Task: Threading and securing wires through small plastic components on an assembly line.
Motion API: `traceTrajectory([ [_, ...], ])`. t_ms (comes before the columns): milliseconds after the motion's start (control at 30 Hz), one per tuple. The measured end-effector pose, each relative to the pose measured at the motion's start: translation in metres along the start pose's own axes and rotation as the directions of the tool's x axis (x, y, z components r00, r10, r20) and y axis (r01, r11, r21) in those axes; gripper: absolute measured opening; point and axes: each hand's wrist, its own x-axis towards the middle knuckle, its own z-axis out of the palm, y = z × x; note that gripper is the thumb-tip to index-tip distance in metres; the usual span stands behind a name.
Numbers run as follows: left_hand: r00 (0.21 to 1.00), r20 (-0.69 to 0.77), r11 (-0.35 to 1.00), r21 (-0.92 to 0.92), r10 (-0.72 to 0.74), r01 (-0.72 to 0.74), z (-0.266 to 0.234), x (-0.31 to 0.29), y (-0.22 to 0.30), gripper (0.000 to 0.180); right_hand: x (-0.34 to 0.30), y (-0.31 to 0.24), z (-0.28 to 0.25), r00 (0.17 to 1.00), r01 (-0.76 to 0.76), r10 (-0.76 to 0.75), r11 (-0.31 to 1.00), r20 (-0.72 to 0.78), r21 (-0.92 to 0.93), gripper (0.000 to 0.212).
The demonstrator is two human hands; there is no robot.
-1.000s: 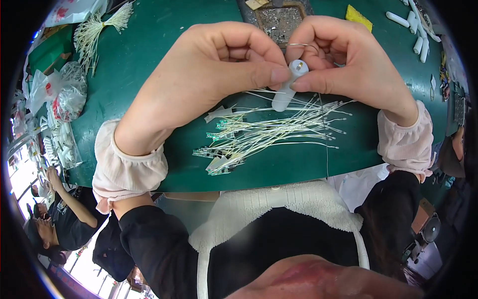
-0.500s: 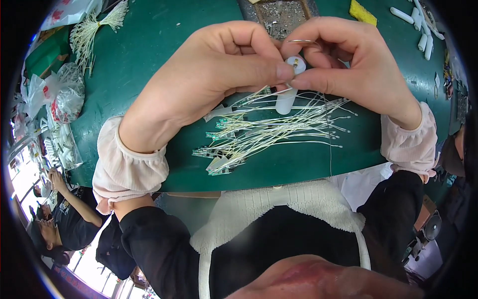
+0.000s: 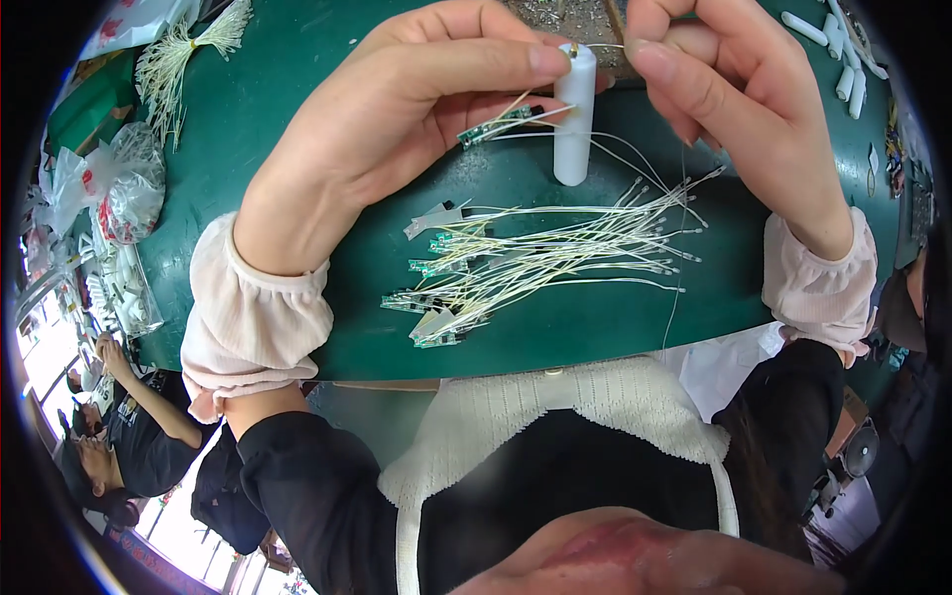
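My left hand (image 3: 397,109) is closed at the top of a white plastic cylinder (image 3: 573,134), which hangs upright with a small brass-coloured contact at its upper end. The same hand holds a narrow green circuit board (image 3: 486,129) with thin wires, beside the cylinder. My right hand (image 3: 744,99) pinches a thin pale wire (image 3: 605,45) that leads to the cylinder's top; part of its fingers is cut off by the upper edge. Below both hands lies a pile of pale wire leads (image 3: 575,243) with small green circuit boards (image 3: 436,268) at their left ends.
A metal tray of grey scraps (image 3: 580,20) stands at the far middle of the green table (image 3: 268,119). Bundled wires (image 3: 188,59) and plastic bags (image 3: 134,183) lie left; white tubes (image 3: 843,50) lie far right. Another person (image 3: 144,436) sits at left.
Both hands have moved away from me and drawn apart, the right one to the right. The cylinder, foreshortened before, now shows its full length. The circuit board in my left hand is more visible.
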Motion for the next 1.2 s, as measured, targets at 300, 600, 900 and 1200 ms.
traceTrajectory([
  [300, 0.443, -0.644, 0.781, -0.485, -0.624, 0.394, 0.031, 0.011, 0.034, 0.003, 0.006, 0.008, 0.004, 0.998, 0.0, 0.003, 0.999, -0.067, 0.043, 0.012],
  [600, 0.458, -0.651, 0.794, -0.454, -0.605, 0.404, 0.035, 0.017, 0.04, 0.004, 0.008, 0.012, 0.005, 0.994, 0.053, -0.048, 0.997, -0.095, 0.053, 0.012],
  [900, 0.467, -0.654, 0.801, -0.438, -0.595, 0.407, 0.033, 0.018, 0.04, 0.004, 0.011, 0.014, 0.007, 0.993, 0.056, -0.045, 0.994, -0.112, 0.091, 0.012],
  [1200, 0.506, -0.603, 0.787, -0.449, -0.617, 0.423, 0.03, 0.016, 0.032, 0.004, 0.045, 0.06, 0.005, 0.559, 0.824, -0.826, 0.545, -0.069, 0.156, 0.012],
])
